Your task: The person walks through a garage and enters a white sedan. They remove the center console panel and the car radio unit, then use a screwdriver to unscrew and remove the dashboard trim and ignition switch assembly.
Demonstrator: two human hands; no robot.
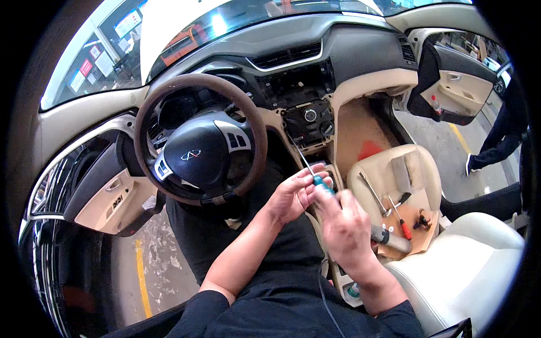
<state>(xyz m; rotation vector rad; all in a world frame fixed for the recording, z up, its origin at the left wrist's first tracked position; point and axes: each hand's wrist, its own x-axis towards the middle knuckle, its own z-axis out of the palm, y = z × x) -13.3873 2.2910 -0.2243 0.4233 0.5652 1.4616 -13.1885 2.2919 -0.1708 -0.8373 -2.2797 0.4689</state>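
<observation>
A screwdriver with a teal handle (pixel 319 181) and a long thin metal shaft is held in front of the centre console. Its shaft slants up and left toward the lower edge of the control panel (pixel 310 116), which has round knobs; whether the tip touches anything, I cannot tell. My left hand (pixel 291 195) has its fingers curled about the front of the handle, near the shaft. Behind it, my right hand (pixel 348 225) is closed round the rear of the handle, slightly blurred. Above the panel, the dashboard shows an open dark slot (pixel 296 84) without a unit in it.
The steering wheel (pixel 256 152) stands left of my hands. On the passenger seat (pixel 425 163) lie a metal wrench-like tool (pixel 373 191), a red-handled screwdriver (pixel 406 230) and a grey cylinder (pixel 396 242). Both doors hang open; a person (pixel 499 141) stands outside at the right.
</observation>
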